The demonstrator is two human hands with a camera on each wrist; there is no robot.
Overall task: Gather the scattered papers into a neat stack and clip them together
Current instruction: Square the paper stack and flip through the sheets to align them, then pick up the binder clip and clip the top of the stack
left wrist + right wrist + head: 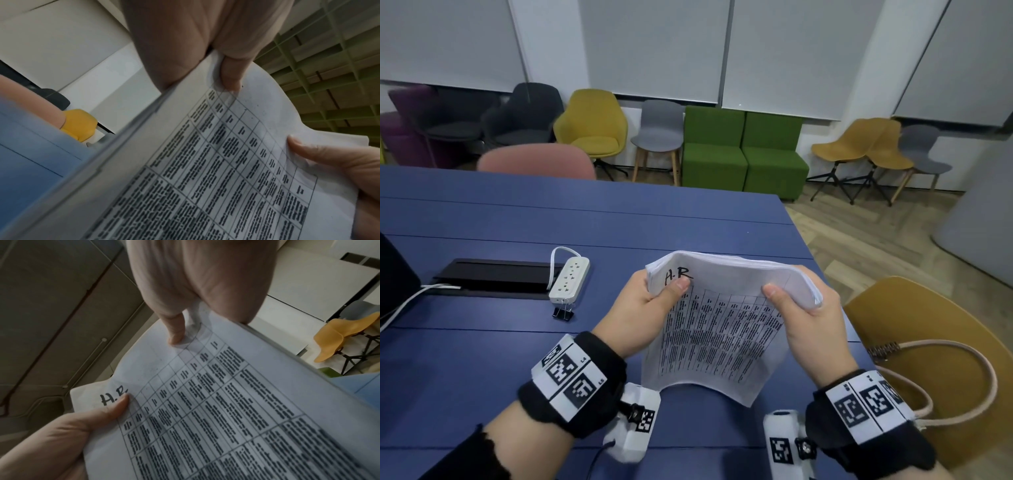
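A stack of printed papers (719,332) with a table of text and "H.R" handwritten at its top left stands almost upright above the blue table (517,219). My left hand (650,301) pinches its upper left corner, thumb on the front sheet. My right hand (804,311) pinches the upper right corner the same way. The stack's top edge bows between the hands, and its lower edge reaches down to the table. Both wrist views show the papers (226,162) (226,402) close up with a thumb pressed on the front. A black binder clip (564,312) lies on the table to the left.
A white power strip (569,279) and a black cable tray (493,275) lie left of the clip. A mustard chair (928,342) with a bag strap stands at my right. A pink chair (537,161) is across the table; the table's right edge is near my right hand.
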